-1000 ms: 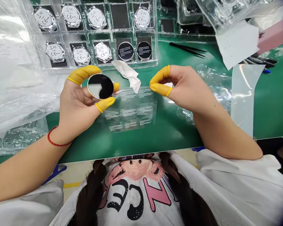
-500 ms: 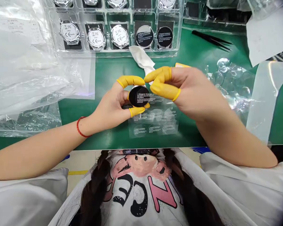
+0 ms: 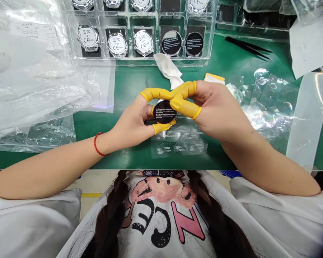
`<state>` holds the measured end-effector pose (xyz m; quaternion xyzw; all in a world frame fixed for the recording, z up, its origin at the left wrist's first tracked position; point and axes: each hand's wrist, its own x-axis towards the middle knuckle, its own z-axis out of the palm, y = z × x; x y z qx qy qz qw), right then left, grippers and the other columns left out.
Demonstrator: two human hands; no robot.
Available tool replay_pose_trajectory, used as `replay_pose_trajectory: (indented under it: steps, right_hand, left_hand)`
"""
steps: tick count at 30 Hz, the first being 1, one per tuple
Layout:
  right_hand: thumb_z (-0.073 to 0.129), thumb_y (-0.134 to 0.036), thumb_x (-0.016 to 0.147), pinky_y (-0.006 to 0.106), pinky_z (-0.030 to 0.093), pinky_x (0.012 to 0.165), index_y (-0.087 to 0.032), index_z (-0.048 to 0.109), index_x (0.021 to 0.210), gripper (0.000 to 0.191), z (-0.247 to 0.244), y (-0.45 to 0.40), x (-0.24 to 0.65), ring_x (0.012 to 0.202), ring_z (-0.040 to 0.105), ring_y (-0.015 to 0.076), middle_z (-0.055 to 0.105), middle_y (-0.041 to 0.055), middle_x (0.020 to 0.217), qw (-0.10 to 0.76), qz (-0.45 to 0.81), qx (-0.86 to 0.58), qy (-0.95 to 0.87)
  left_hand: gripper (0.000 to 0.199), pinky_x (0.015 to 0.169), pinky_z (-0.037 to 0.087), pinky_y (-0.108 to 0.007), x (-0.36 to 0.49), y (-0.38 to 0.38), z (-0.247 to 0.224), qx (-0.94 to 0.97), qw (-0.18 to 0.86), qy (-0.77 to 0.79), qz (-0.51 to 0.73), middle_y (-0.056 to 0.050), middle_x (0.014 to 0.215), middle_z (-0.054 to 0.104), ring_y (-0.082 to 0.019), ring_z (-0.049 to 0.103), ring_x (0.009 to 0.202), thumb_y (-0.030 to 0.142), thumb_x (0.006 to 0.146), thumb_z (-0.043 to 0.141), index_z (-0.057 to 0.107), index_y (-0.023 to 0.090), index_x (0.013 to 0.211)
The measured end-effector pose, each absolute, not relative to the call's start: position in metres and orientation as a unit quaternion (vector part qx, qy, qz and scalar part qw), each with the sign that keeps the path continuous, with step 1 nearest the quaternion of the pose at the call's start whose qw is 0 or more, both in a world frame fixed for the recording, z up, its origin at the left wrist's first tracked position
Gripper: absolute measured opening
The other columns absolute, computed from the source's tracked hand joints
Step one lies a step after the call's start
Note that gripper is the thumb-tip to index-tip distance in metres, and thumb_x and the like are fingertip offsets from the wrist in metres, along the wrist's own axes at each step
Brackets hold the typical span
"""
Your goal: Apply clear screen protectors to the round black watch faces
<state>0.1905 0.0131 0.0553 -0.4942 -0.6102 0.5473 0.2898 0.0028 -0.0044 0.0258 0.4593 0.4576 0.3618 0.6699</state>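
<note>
Pretty evenly lit and bright tbh, but white glare is thrown off the crumpled clear plastic film (image 3: 269,104), the milky translucent plastic strip (image 3: 301,118) is streaked too, and the right-hand corners are darkened.

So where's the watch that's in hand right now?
The watch is near the centre of the head view, held in the left hand, with the right hand at its right edge and the crumpled white tissue just beyond.

Clock centred on held watch (image 3: 164,114). 12: tissue (image 3: 168,70), tray (image 3: 193,63) wall behind; blocked. 3: right fingers (image 3: 187,107), loose film (image 3: 269,102) beyond. 9: left fingers (image 3: 152,109), plastic bags (image 3: 37,86) farther out. 6: label sheet (image 3: 165,150), flat, passable over. Bare surface (image 3: 131,77): 10, short of tray; also 4, narrowed by right forearm (image 3: 266,163).
</note>
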Motion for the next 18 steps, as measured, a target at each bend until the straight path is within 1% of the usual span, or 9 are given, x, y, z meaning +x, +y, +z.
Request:
replay_pose_trajectory:
  steps: [4, 7, 10, 13, 16, 18]
  right_hand:
    - [0.077, -0.057, 0.081, 0.037, 0.054, 0.093, -0.018, 0.068, 0.083, 0.04, 0.055, 0.013, 0.19, 0.094, 0.064, 0.018, 0.067, 0.0029, 0.091, 0.29, 0.531, -0.498, -0.621]
    - [0.076, -0.06, 0.08, 0.035, 0.054, 0.09, -0.018, 0.067, 0.082, 0.043, 0.056, 0.012, 0.189, 0.09, 0.064, 0.0171, 0.068, 0.0032, 0.09, 0.293, 0.526, -0.499, -0.624]
    - [0.075, -0.057, 0.083, 0.034, 0.055, 0.086, -0.018, 0.067, 0.082, 0.04, 0.054, 0.011, 0.189, 0.087, 0.064, 0.0159, 0.069, 0.0028, 0.09, 0.304, 0.519, -0.494, -0.627]
    - [0.073, -0.053, 0.086, 0.033, 0.055, 0.084, -0.018, 0.067, 0.081, 0.036, 0.051, 0.01, 0.188, 0.086, 0.064, 0.0158, 0.069, 0.003, 0.09, 0.324, 0.51, -0.479, -0.637]
    - [0.074, -0.053, 0.084, 0.035, 0.055, 0.083, -0.019, 0.067, 0.08, 0.035, 0.047, 0.011, 0.189, 0.086, 0.064, 0.017, 0.069, 0.0035, 0.089, 0.332, 0.501, -0.473, -0.644]
    - [0.075, -0.053, 0.084, 0.035, 0.055, 0.083, -0.019, 0.067, 0.08, 0.035, 0.046, 0.011, 0.189, 0.086, 0.064, 0.0179, 0.07, 0.0038, 0.09, 0.335, 0.497, -0.472, -0.647]
  left_hand:
    - [0.062, 0.082, 0.068, -0.042, 0.003, -0.004, 0.026, 0.447, 0.674, 0.461, 0.366, 0.002, 0.086, 0.076, -0.027, 0.08, 0.088, 0.014, 0.052, 0.091, 0.063, 0.02, 0.107]
    - [0.061, 0.081, 0.068, -0.039, 0.002, -0.004, 0.025, 0.459, 0.668, 0.459, 0.365, 0.002, 0.088, 0.075, -0.026, 0.079, 0.089, 0.016, 0.052, 0.092, 0.062, 0.02, 0.106]
    - [0.061, 0.081, 0.067, -0.037, 0.001, -0.004, 0.023, 0.484, 0.654, 0.451, 0.366, 0.001, 0.091, 0.075, -0.026, 0.079, 0.09, 0.018, 0.057, 0.091, 0.061, 0.02, 0.109]
    - [0.061, 0.082, 0.067, -0.038, -0.002, -0.005, 0.018, 0.506, 0.662, 0.416, 0.364, 0.0, 0.09, 0.073, -0.024, 0.079, 0.09, 0.017, 0.064, 0.089, 0.057, 0.02, 0.116]
    - [0.058, 0.082, 0.066, -0.035, -0.003, -0.005, 0.015, 0.537, 0.665, 0.373, 0.362, 0.001, 0.086, 0.072, -0.02, 0.077, 0.086, 0.017, 0.072, 0.085, 0.052, 0.022, 0.12]
    - [0.056, 0.082, 0.066, -0.034, -0.004, -0.005, 0.015, 0.548, 0.66, 0.36, 0.366, 0.001, 0.091, 0.073, -0.019, 0.077, 0.086, 0.017, 0.074, 0.084, 0.051, 0.022, 0.119]
